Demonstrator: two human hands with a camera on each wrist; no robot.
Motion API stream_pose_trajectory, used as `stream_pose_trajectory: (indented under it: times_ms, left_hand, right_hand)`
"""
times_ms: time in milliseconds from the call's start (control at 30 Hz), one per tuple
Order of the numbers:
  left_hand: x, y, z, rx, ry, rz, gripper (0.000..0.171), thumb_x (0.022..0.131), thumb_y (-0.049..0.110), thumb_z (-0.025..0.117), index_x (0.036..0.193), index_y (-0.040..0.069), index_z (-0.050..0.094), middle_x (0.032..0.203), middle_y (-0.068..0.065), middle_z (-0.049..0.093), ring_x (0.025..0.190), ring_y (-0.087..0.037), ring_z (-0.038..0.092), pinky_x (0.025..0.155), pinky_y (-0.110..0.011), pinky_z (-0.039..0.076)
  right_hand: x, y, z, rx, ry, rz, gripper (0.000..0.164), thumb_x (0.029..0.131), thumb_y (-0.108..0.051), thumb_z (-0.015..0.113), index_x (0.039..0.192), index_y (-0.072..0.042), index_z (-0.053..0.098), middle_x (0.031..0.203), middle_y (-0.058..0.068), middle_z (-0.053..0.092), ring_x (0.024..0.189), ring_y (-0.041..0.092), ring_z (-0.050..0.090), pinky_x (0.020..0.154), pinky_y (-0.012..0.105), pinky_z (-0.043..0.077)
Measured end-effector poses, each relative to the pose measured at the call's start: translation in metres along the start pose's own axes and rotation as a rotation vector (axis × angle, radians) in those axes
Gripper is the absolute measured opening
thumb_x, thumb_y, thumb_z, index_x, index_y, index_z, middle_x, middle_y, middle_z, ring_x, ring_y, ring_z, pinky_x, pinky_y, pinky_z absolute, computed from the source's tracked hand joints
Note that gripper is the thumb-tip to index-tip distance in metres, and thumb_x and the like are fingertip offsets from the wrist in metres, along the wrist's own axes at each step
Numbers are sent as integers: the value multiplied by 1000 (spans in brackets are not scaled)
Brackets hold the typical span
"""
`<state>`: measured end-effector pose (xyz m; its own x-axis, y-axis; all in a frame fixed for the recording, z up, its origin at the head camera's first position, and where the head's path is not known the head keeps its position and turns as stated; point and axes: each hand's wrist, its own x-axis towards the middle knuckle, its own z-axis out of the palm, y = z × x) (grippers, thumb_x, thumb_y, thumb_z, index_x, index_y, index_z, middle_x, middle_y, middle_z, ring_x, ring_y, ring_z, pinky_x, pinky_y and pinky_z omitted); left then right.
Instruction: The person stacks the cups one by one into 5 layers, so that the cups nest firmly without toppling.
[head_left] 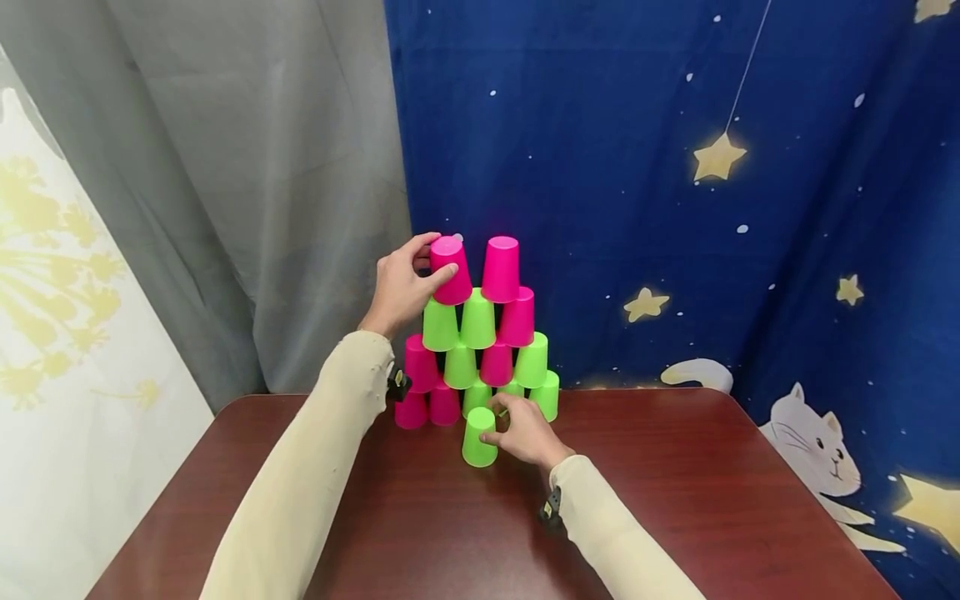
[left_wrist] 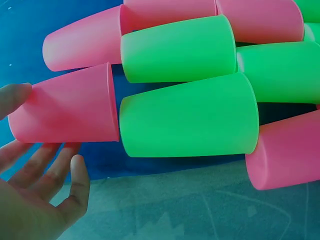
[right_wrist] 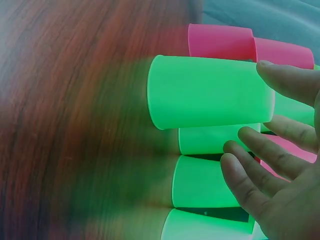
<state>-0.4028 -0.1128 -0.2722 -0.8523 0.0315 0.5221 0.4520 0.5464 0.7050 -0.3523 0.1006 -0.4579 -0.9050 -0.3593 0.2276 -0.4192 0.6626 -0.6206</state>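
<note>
Upside-down pink and green cups form a stacked pyramid. My left hand (head_left: 402, 287) pinches a pink cup (head_left: 452, 279) at the upper left of the stack, thumb on one side and fingers on the other. In the left wrist view that cup's rim sits right beside the base of a green cup (left_wrist: 190, 117). Another pink cup (head_left: 502, 271) stands to its right in the top row. In front of the stack, my right hand (head_left: 531, 435) holds a single green cup (head_left: 477, 439) near its base, mouth downward. Whether its rim touches the table cannot be told.
The brown table (head_left: 637, 500) ends just behind the pyramid's bottom row. Behind it hang a grey curtain (head_left: 300, 167) and a blue curtain (head_left: 585, 150) with stars. A pink cup (head_left: 410, 411) marks the bottom row's left end, a green cup (head_left: 548, 396) its right end.
</note>
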Motion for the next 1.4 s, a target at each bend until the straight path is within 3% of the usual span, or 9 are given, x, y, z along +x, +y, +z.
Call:
stream_pose_trajectory:
  times_ms: [400,600,900,1100,1400]
  left_hand:
    - [10,-1,9,1,-27,-74,58,92,27,73,141,9,48,135,-14,62,120,-30,63,102,-45,55]
    - [11,-3,8,13,-64,-78,61,92,23,73,145,8,45,140,-15,60,125,-32,63,105,-46,54]
    - [9,-6,9,32,-121,-74,72,91,16,74,152,10,38,149,-17,54,133,-33,59,108,-44,50]
    - [6,-8,3,44,-147,-68,73,90,14,75,153,9,37,149,-18,54,133,-32,59,109,-44,49]
    - [-12,-17,-16,138,-140,-38,65,93,22,73,148,7,43,144,-16,59,131,-31,60,110,-46,49]
  right_hand:
    - [-1,1,5,22,14,-36,36,77,-17,85,107,-7,67,92,6,69,85,29,68,71,24,50]
    - [-1,1,7,14,36,-56,37,77,-19,85,107,-8,66,89,5,68,78,16,63,70,24,50]
    - [-3,0,14,37,25,3,46,81,-22,83,121,-9,65,110,5,71,103,27,65,89,37,53]
    - [-3,-1,15,45,31,0,46,80,-21,83,120,-10,65,108,4,71,99,19,64,88,34,53]
    - [-3,1,15,112,41,5,44,80,-19,83,119,-10,65,107,5,71,96,25,65,84,34,53]
